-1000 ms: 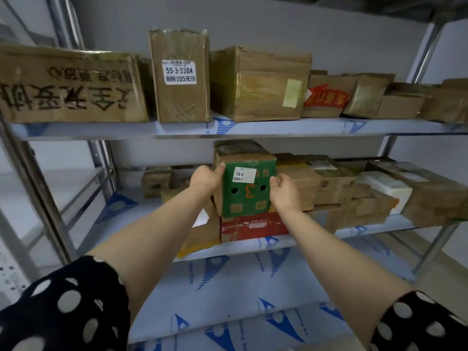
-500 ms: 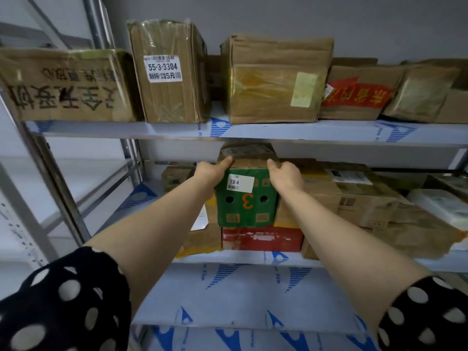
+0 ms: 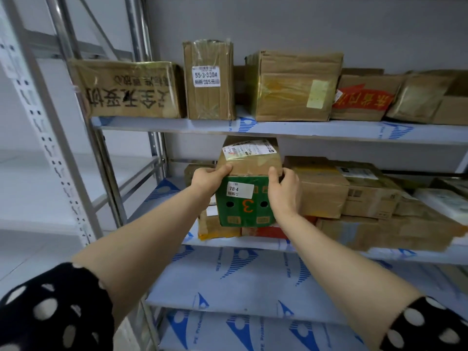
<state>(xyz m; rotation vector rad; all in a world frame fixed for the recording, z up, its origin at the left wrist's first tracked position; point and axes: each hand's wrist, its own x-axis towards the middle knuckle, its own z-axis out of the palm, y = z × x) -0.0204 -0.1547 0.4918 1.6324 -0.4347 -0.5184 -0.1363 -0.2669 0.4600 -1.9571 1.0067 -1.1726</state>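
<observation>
**Cardboard carton held at both top corners**

Nearest my view, two dotted black sleeves give way to bare forearms that reach out over the film-covered lower shelf. Further out, the left hand and right hand grip the green-fronted carton, one at each upper corner. Each thumb presses flat on the brown taped top edge. The right hand's fingers curl round the right side. The left hand's fingers wrap behind the left side, where I cannot see them.

The carton stands on the middle shelf, stacked on a red box. A yellow-taped parcel lies low on its left and a brown box sits close on its right. A white sticker reading 78-4 marks the green face.

I judge the board stiff and the load modest for two hands, though I cannot read its weight. The glossy tape on top looks slippery, so I would press my palms into the side walls rather than trust the thumbs. Little room shows under the upper shelf, so I would draw the carton straight toward me, not lift it.

Farthest off, that shelf carries a tall carton marked 55-3-3304.
</observation>
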